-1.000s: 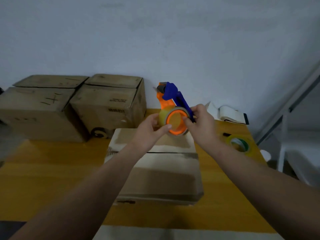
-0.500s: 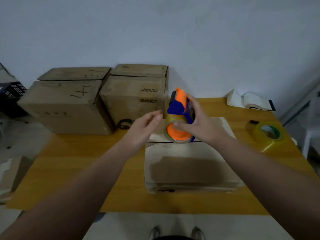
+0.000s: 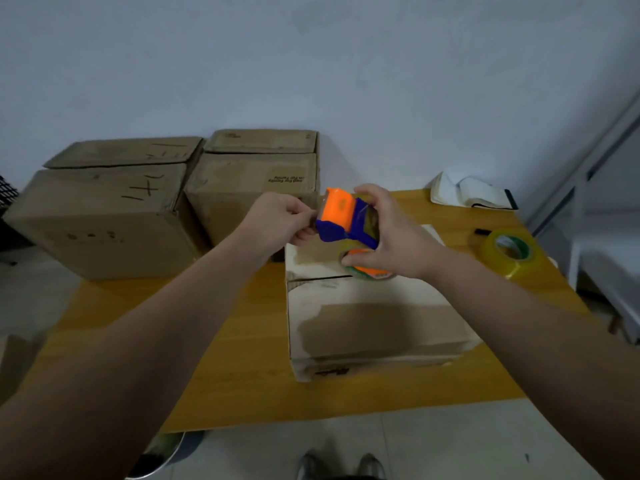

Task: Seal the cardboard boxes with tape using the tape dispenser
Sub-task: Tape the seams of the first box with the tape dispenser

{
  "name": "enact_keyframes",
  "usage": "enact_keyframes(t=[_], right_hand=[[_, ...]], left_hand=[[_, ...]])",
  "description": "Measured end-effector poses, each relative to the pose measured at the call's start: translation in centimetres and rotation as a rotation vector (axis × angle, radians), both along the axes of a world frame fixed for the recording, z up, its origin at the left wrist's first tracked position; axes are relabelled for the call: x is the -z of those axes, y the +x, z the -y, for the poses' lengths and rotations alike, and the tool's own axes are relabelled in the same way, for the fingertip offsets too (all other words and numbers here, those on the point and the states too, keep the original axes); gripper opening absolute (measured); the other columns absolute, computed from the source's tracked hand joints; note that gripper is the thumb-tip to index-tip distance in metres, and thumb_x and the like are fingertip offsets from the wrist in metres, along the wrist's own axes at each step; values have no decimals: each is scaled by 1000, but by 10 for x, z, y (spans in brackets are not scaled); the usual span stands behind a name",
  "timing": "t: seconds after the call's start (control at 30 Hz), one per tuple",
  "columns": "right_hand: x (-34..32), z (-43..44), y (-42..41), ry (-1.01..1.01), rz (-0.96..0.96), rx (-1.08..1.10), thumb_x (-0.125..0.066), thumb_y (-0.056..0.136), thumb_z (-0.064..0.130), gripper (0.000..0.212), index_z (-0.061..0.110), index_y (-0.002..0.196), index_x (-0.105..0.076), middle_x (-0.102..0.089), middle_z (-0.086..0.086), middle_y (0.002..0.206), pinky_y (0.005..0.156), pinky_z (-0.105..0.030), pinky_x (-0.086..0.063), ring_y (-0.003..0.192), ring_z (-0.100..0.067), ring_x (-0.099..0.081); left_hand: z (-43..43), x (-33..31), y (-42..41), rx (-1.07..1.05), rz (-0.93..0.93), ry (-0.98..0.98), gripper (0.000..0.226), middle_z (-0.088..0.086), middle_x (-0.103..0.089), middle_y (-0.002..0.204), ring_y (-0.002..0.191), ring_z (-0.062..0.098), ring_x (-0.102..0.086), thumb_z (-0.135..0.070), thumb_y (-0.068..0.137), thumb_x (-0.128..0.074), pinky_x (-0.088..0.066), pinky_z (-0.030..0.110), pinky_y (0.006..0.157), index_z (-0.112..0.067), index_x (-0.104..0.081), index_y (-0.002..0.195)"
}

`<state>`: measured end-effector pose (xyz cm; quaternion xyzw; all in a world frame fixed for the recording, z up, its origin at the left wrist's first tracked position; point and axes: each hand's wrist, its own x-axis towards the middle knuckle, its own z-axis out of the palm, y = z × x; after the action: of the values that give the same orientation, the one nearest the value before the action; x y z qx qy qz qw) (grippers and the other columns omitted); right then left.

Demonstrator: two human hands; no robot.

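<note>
An orange and blue tape dispenser [image 3: 343,216] with a tape roll in it hangs above the far end of a low cardboard box [image 3: 374,327] on the yellow table [image 3: 242,358]. My right hand [image 3: 391,233] grips the dispenser round its roll and body. My left hand [image 3: 280,220] pinches something thin at the dispenser's front end, probably the tape end. The box's top flaps meet at a seam under the dispenser.
Two larger cardboard boxes [image 3: 104,216] [image 3: 256,181] stand at the table's back left against the wall. A spare tape roll [image 3: 510,251] and a black marker [image 3: 481,232] lie at the right, an open notebook [image 3: 474,194] behind them. My shoes [image 3: 341,465] show below.
The dispenser has tilted over, its orange head now pointing left. My left hand went from open beside it to pinching at its front end. The camera view shifted left and down.
</note>
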<state>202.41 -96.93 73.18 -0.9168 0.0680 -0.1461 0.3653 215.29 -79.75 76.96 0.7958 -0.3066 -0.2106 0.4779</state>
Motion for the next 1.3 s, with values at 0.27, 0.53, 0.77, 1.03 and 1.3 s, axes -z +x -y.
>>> enact_keyframes(t=[0.27,0.53,0.77,1.03,1.3], right_hand=[[-11,18,-25,-525,-128,-14,-71,71,55,69,37,126,-33,-44,8,117,60,-28,-37,75,-15,-51],[6,13,-13,-770,-286,-141,-61,79,57,71,41,137,-25,-46,6,116,60,-28,-39,86,-14,-48],[16,6,6,-870,-314,-203,-49,86,61,69,45,145,-18,-45,4,123,64,-24,-26,101,-16,-46],[25,-4,23,-882,-358,-232,-52,86,58,68,43,145,-22,-45,0,121,76,-30,-29,106,-20,-46],[36,-8,30,-892,-421,-237,-50,88,58,68,43,146,-19,-45,-3,129,88,-33,-34,114,-23,-45]], left_hand=[[-44,21,12,-114,-26,36,10,1,-68,72,60,6,-62,-17,89,-62,-48,14,53,-12,-68,84],[-54,74,-4,-429,-136,22,20,0,-59,71,69,16,-52,-31,89,-59,-43,30,65,-16,-65,78],[-67,112,-2,-559,32,138,33,1,-58,64,63,18,-54,-42,88,-60,-39,27,52,-17,-58,66],[-69,136,7,-587,49,243,34,-3,-58,71,65,11,-53,-48,85,-62,-35,25,49,-14,-60,84],[-71,158,8,-576,23,269,41,0,-61,75,63,13,-53,-49,86,-59,-33,25,47,-9,-64,92]])
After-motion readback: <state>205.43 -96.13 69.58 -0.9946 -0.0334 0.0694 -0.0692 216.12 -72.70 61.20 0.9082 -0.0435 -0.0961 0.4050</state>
